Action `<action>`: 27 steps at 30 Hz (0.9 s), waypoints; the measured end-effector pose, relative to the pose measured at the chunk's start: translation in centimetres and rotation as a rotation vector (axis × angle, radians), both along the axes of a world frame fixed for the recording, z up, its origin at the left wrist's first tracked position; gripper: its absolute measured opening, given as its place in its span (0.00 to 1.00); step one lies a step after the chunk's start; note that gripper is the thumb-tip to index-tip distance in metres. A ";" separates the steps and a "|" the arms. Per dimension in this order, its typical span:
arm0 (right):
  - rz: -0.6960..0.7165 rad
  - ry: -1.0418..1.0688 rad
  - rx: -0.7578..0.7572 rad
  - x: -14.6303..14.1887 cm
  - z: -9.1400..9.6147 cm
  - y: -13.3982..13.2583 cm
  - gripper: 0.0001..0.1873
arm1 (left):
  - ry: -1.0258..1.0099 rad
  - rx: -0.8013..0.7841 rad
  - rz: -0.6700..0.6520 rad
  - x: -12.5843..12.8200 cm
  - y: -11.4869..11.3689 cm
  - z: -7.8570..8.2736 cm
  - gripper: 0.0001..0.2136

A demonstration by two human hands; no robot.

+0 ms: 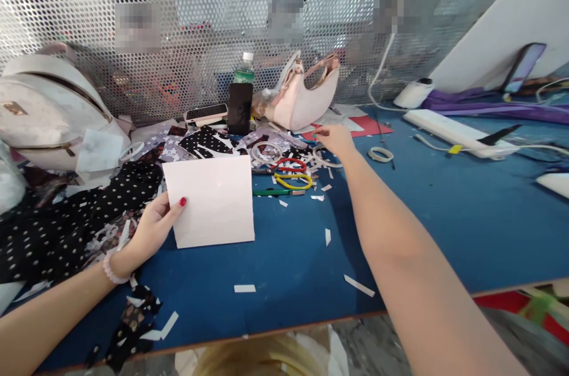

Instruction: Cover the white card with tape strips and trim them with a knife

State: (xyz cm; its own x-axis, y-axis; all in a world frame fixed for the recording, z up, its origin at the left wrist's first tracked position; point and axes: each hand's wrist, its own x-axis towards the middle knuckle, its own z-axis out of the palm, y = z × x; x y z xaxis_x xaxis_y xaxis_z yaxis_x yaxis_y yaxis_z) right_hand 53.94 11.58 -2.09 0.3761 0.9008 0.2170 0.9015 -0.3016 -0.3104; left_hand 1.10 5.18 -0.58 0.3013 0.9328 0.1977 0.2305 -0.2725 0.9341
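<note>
Left hand gripping a white sheet over the blue bench, right hand outstretched beside red paper, whether it holds anything hard to tell, scissors lying between the hands.

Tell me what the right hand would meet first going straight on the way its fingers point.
Probably the pale pink handbag, just beyond the fingers of the right hand. Depth is unclear, so if the hand is low, the cloth scraps in front of it might come first.
</note>
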 end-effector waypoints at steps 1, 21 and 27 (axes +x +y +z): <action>-0.005 0.004 0.005 0.0 -0.1 0.0 0.20 | 0.001 -0.002 0.000 0.0 0.0 0.0 0.33; -0.059 -0.174 -0.129 -1.5 -0.7 -0.2 0.20 | -0.015 -0.022 -0.016 0.3 -0.2 0.4 0.33; -0.049 -0.199 -0.114 -1.1 -0.8 0.2 0.21 | 0.002 -0.004 -0.016 0.5 -0.4 0.6 0.33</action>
